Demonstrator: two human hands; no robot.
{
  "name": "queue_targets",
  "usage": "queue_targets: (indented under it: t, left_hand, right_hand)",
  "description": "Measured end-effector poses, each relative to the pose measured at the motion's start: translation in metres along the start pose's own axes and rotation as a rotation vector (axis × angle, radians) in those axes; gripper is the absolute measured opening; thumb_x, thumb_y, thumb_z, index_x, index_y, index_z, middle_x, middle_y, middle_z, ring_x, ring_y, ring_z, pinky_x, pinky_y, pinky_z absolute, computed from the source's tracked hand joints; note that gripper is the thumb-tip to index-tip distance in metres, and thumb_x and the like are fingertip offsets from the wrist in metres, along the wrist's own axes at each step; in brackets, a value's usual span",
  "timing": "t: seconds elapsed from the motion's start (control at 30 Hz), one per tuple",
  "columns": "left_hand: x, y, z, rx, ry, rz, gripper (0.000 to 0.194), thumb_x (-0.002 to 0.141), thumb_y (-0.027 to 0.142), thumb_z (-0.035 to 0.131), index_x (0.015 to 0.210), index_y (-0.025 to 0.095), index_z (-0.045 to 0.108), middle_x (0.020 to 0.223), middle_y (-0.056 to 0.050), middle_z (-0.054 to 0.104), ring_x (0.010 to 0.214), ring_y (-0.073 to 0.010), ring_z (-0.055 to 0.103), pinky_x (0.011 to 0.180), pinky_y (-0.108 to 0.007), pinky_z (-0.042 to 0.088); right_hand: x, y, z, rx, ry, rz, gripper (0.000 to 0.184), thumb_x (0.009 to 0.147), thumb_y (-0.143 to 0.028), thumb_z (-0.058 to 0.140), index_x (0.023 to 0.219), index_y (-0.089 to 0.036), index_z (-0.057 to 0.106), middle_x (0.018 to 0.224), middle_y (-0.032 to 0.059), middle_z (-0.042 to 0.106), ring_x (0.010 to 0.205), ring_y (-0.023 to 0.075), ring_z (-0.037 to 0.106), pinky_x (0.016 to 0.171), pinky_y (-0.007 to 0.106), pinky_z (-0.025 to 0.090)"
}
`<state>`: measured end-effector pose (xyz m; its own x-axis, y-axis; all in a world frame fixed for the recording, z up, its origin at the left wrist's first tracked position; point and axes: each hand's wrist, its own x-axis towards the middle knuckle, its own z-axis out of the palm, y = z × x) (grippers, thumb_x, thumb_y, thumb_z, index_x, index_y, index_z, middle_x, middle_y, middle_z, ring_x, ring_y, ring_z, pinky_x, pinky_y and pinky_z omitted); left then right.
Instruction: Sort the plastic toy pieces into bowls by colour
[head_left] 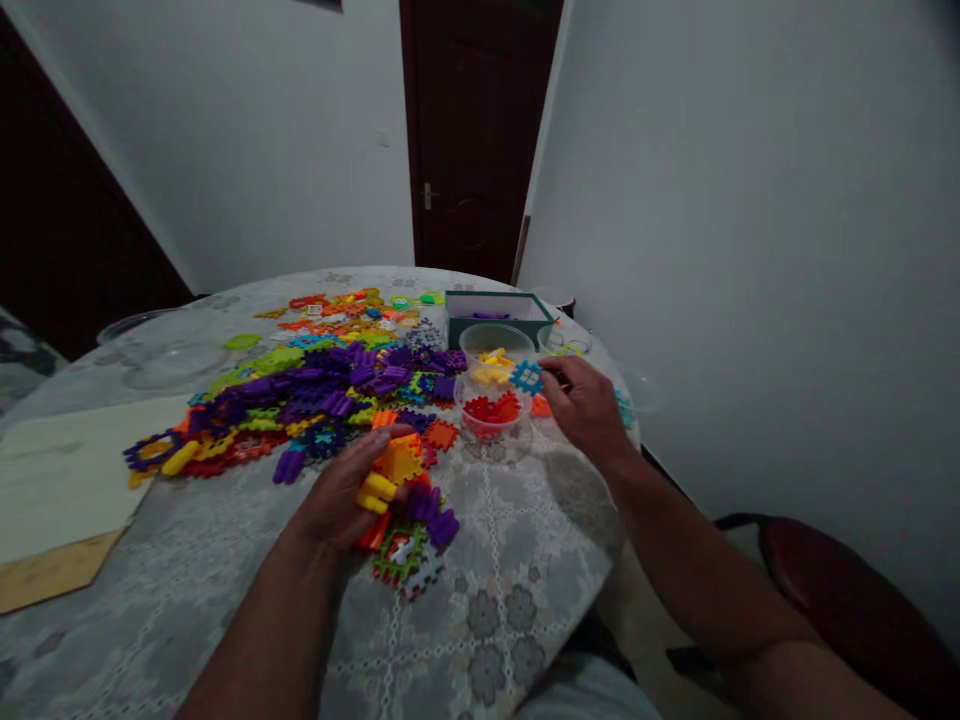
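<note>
My right hand [583, 402] pinches a blue toothed plastic building piece [527, 376] above the right side of the table, beside the clear tubs. Closed round several yellow and orange building pieces [396, 462] is my left hand [346, 488], low over the table. Just beyond and below that hand lie purple pieces [435, 510] and a green toothed ring piece [399, 552]. Red pieces [491, 408] fill the nearer clear tub [487, 440], while yellow pieces [493, 366] sit in the tub behind it. A large mixed heap [315, 385] of toothed pieces spreads left of the tubs.
A green box [499, 302] with purple pieces stands behind the tubs, next to another clear tub [568, 340]. Pale board [67, 475] and a clear lid [176, 360] lie on the left of the tablecloth [465, 620]. A dark red chair [840, 590] is at right.
</note>
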<state>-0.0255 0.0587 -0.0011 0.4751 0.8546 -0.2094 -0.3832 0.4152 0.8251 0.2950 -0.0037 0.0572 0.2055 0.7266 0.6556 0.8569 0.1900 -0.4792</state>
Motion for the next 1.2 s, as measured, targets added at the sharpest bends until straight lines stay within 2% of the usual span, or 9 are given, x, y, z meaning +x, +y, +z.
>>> queue_targets:
  t: [0.17,0.3,0.57,0.67,0.87,0.97,1.03,1.13,1.2]
  left_hand:
    - [-0.001,0.003,0.001,-0.042,0.019,-0.013,0.044,0.075,0.023,0.083,0.117,0.013,0.073,0.092,-0.011,0.072,0.067,-0.0205,0.070,0.049,-0.027,0.057]
    - [0.001,0.001,-0.001,-0.046,0.028,-0.039,0.054,0.071,0.017,0.081,0.124,0.012,0.069,0.092,-0.012,0.072,0.064,-0.0194,0.068,0.050,-0.027,0.057]
    - [0.008,-0.005,-0.011,0.016,0.055,-0.024,0.054,0.070,0.015,0.084,0.122,0.016,0.067,0.093,-0.011,0.074,0.062,-0.0178,0.069,0.049,-0.026,0.057]
    - [0.009,-0.008,-0.010,0.021,0.034,-0.004,0.049,0.072,0.017,0.085,0.118,0.014,0.067,0.087,-0.009,0.073,0.055,-0.0143,0.065,0.048,-0.024,0.056]
    - [0.006,-0.008,-0.003,0.010,0.036,0.008,0.047,0.072,0.021,0.088,0.114,0.015,0.067,0.086,-0.006,0.070,0.064,-0.0180,0.069,0.047,-0.024,0.057]
    - [0.006,-0.010,-0.002,0.005,0.036,0.019,0.046,0.072,0.023,0.089,0.111,0.018,0.065,0.087,-0.005,0.070,0.067,-0.0189,0.070,0.047,-0.024,0.056]
    - [0.006,-0.012,-0.003,0.011,0.015,0.023,0.045,0.074,0.026,0.089,0.109,0.019,0.063,0.087,-0.005,0.070,0.067,-0.0190,0.071,0.047,-0.023,0.055]
    - [0.007,-0.015,-0.004,0.037,-0.030,0.016,0.044,0.077,0.030,0.088,0.109,0.021,0.060,0.084,-0.004,0.070,0.061,-0.0167,0.068,0.046,-0.023,0.054]
    - [0.008,-0.016,-0.004,0.055,-0.036,0.004,0.045,0.077,0.032,0.089,0.109,0.022,0.058,0.083,-0.003,0.071,0.058,-0.0162,0.066,0.046,-0.023,0.054]
  right_hand:
    - [0.003,0.086,-0.053,-0.332,0.135,0.105,0.033,0.095,-0.030,0.057,0.116,-0.013,0.075,0.108,0.0150,0.077,0.087,0.0244,0.070,0.089,0.040,0.056]
    - [-0.012,0.127,-0.063,-0.410,0.101,0.103,0.037,0.095,-0.031,0.055,0.118,-0.012,0.075,0.110,0.0169,0.077,0.084,0.0250,0.071,0.088,0.042,0.057]
    - [-0.050,0.143,-0.046,-0.431,0.010,-0.025,0.029,0.098,-0.030,0.053,0.111,-0.016,0.074,0.106,0.0160,0.077,0.099,0.0300,0.071,0.096,0.046,0.056]
    - [-0.056,0.147,-0.040,-0.434,-0.028,-0.115,0.028,0.098,-0.030,0.054,0.113,-0.016,0.073,0.107,0.0158,0.076,0.102,0.0303,0.069,0.096,0.046,0.056]
    - [-0.059,0.159,-0.031,-0.468,0.004,-0.172,0.029,0.098,-0.026,0.049,0.113,-0.017,0.073,0.102,0.0139,0.073,0.096,0.0290,0.068,0.090,0.044,0.056]
    - [-0.057,0.151,-0.030,-0.494,0.027,-0.196,0.028,0.097,-0.027,0.050,0.109,-0.017,0.073,0.099,0.0139,0.073,0.096,0.0303,0.067,0.091,0.047,0.056]
    - [-0.055,0.131,-0.029,-0.487,0.073,-0.203,0.026,0.098,-0.028,0.053,0.109,-0.017,0.073,0.100,0.0147,0.073,0.098,0.0315,0.067,0.094,0.050,0.055]
    - [-0.052,0.079,-0.023,-0.354,0.098,-0.229,0.023,0.100,-0.025,0.056,0.114,-0.018,0.072,0.107,0.0142,0.073,0.103,0.0310,0.068,0.098,0.051,0.056]
    - [-0.053,0.037,-0.013,-0.212,0.045,-0.282,0.022,0.101,-0.023,0.058,0.119,-0.021,0.071,0.112,0.0129,0.073,0.107,0.0299,0.069,0.100,0.051,0.057]
